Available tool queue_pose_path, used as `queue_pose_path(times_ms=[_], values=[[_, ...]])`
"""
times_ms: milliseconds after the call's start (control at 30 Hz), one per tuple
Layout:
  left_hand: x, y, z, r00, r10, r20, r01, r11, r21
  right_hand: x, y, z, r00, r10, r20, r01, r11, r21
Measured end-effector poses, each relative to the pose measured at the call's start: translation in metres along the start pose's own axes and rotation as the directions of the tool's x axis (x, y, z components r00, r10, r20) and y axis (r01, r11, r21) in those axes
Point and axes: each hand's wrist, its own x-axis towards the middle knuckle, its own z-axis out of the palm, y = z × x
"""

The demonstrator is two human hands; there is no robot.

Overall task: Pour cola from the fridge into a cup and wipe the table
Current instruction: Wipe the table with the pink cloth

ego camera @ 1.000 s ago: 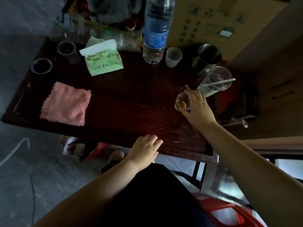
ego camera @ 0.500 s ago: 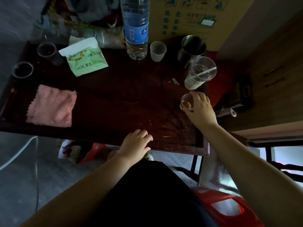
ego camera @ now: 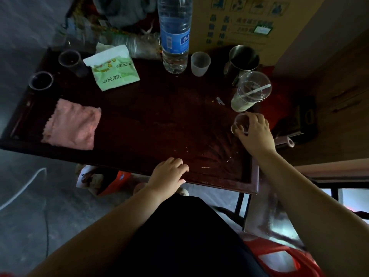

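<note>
Cup [ego camera: 240, 124]: on table [ego camera: 149, 120], your right hand [ego camera: 256, 133] curled round it; left hand [ego camera: 169, 172] left of cup, fingers relaxed, empty; cloth [ego camera: 72, 124] far left of cup, nearer your left hand; cola unseen.

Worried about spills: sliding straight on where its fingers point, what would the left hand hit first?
Probably the cup the right hand holds, after the left hand crosses bare table. Depth unclear.

Dark table [ego camera: 159, 120]; pink cloth [ego camera: 72, 124], tissue pack [ego camera: 114, 73], water bottle [ego camera: 174, 37], steel mug [ego camera: 243, 58], lidded cup [ego camera: 250, 90]
</note>
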Motion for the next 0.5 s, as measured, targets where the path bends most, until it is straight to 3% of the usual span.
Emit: queue_pose_path(times_ms=[100, 233, 333, 500], values=[[-0.001, 0.0, 0.0, 1.0, -0.005, 0.013, 0.006, 1.0, -0.021, -0.003, -0.003, -0.001, 1.0, -0.016, -0.008, 0.015, 0.999, -0.032], [-0.002, -0.003, -0.001, 0.999, -0.01, 0.039, 0.012, 0.999, -0.047, -0.013, -0.018, 0.002, 0.978, -0.182, -0.098, 0.172, 0.98, -0.1], [-0.007, -0.008, -0.002, 0.999, 0.007, 0.043, -0.004, 0.999, -0.053, -0.025, -0.041, 0.014, 0.943, -0.328, -0.047, 0.323, 0.942, -0.094], [-0.02, -0.037, -0.011, 0.997, -0.007, -0.072, 0.007, 1.0, 0.006, -0.041, -0.09, 0.047, 0.874, -0.474, 0.107, 0.482, 0.873, -0.074]])
